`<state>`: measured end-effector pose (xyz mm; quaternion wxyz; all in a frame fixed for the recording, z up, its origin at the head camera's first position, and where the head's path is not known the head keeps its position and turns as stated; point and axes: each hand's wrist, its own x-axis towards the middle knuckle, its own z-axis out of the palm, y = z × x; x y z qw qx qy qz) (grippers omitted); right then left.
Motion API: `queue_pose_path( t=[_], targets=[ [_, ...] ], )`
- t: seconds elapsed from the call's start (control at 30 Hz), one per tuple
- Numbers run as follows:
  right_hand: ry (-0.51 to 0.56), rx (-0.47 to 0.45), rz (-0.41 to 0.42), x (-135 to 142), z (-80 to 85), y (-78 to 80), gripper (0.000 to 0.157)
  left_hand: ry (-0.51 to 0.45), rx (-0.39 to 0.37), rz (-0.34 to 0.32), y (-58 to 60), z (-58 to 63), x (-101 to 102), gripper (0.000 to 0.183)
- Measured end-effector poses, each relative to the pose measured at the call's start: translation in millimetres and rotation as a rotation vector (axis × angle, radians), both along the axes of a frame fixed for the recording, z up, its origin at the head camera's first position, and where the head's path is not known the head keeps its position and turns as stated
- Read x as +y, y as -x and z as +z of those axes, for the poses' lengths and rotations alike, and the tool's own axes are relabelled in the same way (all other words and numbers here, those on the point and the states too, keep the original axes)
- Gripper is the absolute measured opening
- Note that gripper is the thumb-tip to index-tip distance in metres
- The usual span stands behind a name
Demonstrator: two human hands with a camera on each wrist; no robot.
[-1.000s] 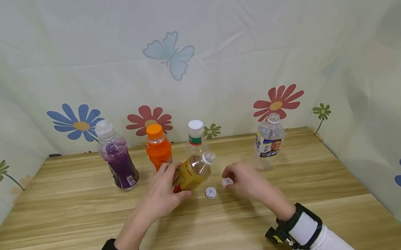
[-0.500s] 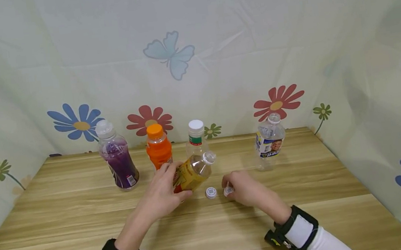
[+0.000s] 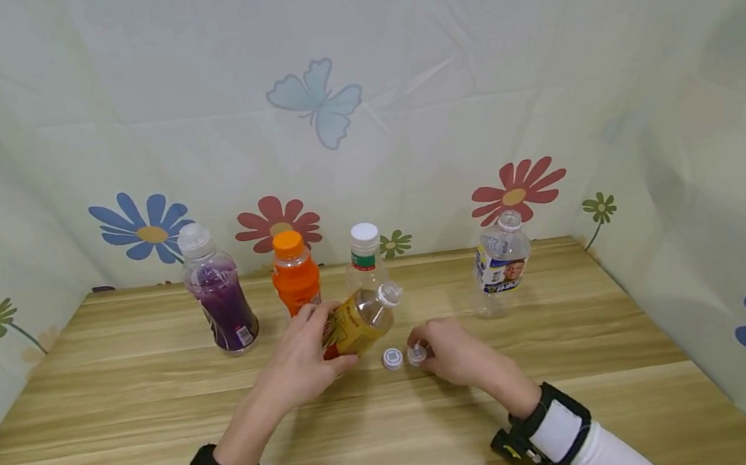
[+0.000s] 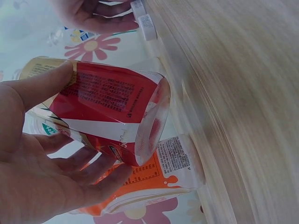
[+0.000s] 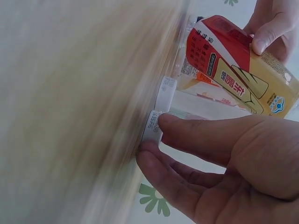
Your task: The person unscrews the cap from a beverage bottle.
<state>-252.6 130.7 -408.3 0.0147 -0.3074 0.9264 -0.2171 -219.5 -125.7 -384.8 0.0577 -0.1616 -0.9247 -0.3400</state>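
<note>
My left hand grips a clear bottle with a red and yellow label. It holds the bottle tilted, its neck pointing up and to the right; the mouth looks uncapped. In the left wrist view, the bottle's base is raised off the table. Between the thumb and fingertips of my right hand is a small white cap, low at the tabletop. A second white cap lies flat on the table, just left of the pinched one. The right wrist view shows the two caps side by side.
Behind the left hand stand a purple-filled bottle, an orange bottle with an orange cap, and a clear bottle with a white cap. A clear, uncapped bottle stands at the back right. A flower-printed cloth borders the wooden table.
My right hand has moved slightly toward me and left, bringing its cap down closer to the other cap. The left hand and its bottle have stayed in place.
</note>
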Motion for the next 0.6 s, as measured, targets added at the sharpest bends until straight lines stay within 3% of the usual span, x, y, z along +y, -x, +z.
queue_pose_path(
  t=[0.23, 0.4, 0.6],
  targets=[
    [0.01, 0.0, 0.017, -2.2, -0.9, 0.0, 0.029, 0.007, -0.005, -0.001, -0.1, 0.7, -0.1, 0.075],
    [0.021, -0.049, -0.034, -2.9, 6.5, -3.6, 0.038, -0.003, -0.005, -0.008, 0.1, 0.6, 0.6, 0.076],
    [0.163, -0.141, -0.078, -4.7, 24.8, -9.7, 0.053, -0.025, -0.003, -0.023, -1.8, 2.0, 3.1, 0.076]
  ],
)
